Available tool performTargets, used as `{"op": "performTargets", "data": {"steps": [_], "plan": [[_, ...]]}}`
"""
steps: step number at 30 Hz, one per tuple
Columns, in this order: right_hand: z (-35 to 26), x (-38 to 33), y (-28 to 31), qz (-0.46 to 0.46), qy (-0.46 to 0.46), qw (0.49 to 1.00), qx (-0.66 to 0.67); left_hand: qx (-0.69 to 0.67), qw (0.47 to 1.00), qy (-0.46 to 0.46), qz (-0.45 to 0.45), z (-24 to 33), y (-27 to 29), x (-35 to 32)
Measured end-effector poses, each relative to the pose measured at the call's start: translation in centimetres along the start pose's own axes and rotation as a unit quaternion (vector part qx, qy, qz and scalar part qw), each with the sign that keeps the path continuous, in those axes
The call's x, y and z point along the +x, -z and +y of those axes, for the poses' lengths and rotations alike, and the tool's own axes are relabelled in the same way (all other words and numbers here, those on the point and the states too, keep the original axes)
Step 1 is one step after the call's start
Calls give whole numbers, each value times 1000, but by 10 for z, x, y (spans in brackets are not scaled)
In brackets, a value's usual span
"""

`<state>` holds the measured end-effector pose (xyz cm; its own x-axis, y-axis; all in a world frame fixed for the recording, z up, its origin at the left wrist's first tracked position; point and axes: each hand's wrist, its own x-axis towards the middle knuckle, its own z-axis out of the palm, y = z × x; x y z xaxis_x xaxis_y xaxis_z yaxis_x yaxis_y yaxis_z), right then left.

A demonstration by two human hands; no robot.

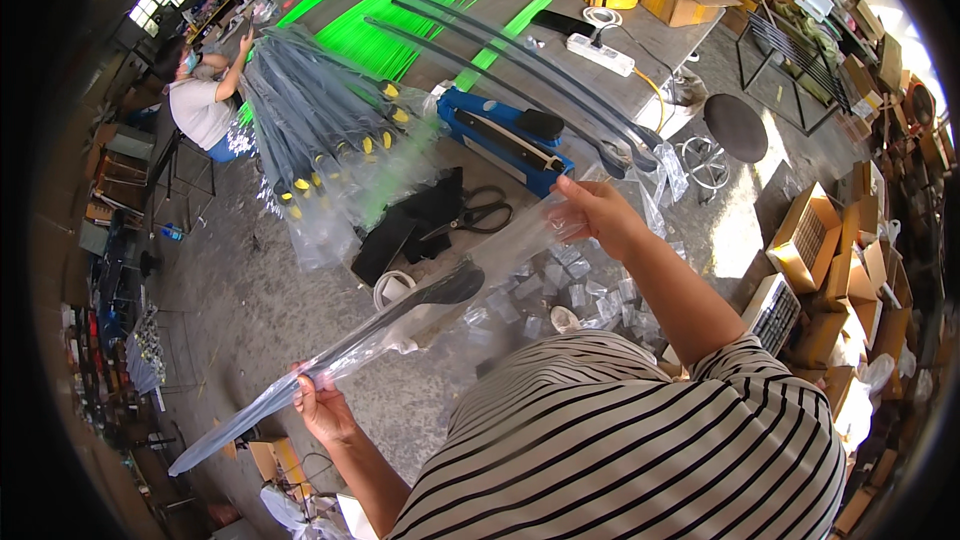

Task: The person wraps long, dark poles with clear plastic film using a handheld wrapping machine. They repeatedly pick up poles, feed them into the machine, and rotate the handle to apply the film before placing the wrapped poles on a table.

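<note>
Head view: clear plastic sleeve (517, 255), stretched between left hand (322, 410) and right hand (603, 215).
Hands: both closed, left around the sleeve's narrow part, right pinching its wider end.
Dark rod (452, 287): inside the sleeve, broad end toward the right hand.
Scissors (463, 223): beyond the sleeve, between the hands.
Blue-and-black device (500, 142): on the bench (660, 45), just beyond the right hand.
Green strips (400, 25): bench, farther out.

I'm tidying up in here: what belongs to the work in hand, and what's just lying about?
Seems in use:
clear sleeve, held by left hand and right hand
dark piece inside it
perhaps the blue machine

Seems lying about:
scissors
stool
</note>
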<state>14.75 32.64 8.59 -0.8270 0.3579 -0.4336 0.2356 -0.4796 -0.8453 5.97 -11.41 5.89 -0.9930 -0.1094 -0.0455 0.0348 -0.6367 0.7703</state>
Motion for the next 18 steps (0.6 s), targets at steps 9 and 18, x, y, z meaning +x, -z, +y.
{"op": "performTargets", "data": {"steps": [9, 18], "plan": [[13, 37, 19, 24, 80, 989, -121, 28, 1000, 8, -9, -28, -5, -5], [11, 77, 43, 15, 46, 972, -231, 28, 999, 2, 36, -51, -23, -15]]}}
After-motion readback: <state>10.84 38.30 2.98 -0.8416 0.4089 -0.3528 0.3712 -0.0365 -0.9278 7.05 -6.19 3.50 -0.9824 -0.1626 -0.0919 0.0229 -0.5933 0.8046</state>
